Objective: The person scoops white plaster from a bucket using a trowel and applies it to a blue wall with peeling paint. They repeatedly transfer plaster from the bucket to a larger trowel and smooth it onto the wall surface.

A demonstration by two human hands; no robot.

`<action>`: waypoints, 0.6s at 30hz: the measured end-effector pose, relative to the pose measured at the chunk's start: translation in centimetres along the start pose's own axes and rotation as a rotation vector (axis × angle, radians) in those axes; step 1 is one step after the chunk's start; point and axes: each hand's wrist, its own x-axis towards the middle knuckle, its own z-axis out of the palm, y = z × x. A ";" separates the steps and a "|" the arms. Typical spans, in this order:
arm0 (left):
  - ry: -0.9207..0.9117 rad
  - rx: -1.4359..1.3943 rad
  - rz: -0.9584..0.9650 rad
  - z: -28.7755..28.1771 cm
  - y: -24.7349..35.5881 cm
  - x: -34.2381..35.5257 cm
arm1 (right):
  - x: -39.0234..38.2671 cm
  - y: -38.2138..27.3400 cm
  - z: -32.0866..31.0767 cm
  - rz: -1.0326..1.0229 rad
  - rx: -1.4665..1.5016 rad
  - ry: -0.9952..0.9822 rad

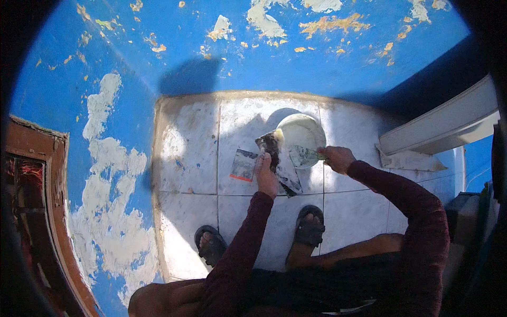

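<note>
My left hand (268, 174) grips a dark, flat spreading tool (271, 141) smeared with pale paste, held against the near left side of a round white bucket (309, 127). My right hand (336, 158) is closed on the green handle of a putty knife (303, 153), whose paste-coated blade is over the bucket's inside. A grey card-like item with a red edge (242, 168) lies on the tiles left of my left hand. A smeared sheet or bag (290, 179) shows below the bucket, partly hidden; I cannot tell which.
Blue walls (195, 47) with white filler patches bound the tiled floor (185, 179). A damaged brown door frame (53, 174) is at left. A pale beam or rail (428, 127) crosses at right, above a board (412, 161). My sandaled feet stand on the tiles.
</note>
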 end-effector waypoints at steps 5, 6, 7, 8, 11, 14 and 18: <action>-0.011 0.184 0.085 0.4 -0.6 -0.6 | -1.2 -1.5 5.4 0.024 0.286 0.041; -0.006 0.150 0.048 0.7 -0.2 -0.9 | -1.5 -2.4 5.2 0.039 0.321 0.054; -0.007 0.113 0.015 1.1 0.3 -0.9 | -1.6 -2.4 5.6 -0.007 0.329 0.111; -0.024 0.004 -0.026 1.2 0.3 -0.8 | -1.5 -2.4 6.1 -0.052 0.336 0.168; -0.071 -0.172 -0.097 1.1 0.6 -0.4 | -1.2 -3.1 5.4 0.049 0.683 0.045; -0.085 -0.102 -0.071 0.3 1.1 -0.2 | -1.4 -4.8 3.7 0.182 0.963 -0.098; -0.090 0.434 0.150 1.3 2.6 -0.8 | -1.4 -4.5 2.5 0.350 1.261 -0.197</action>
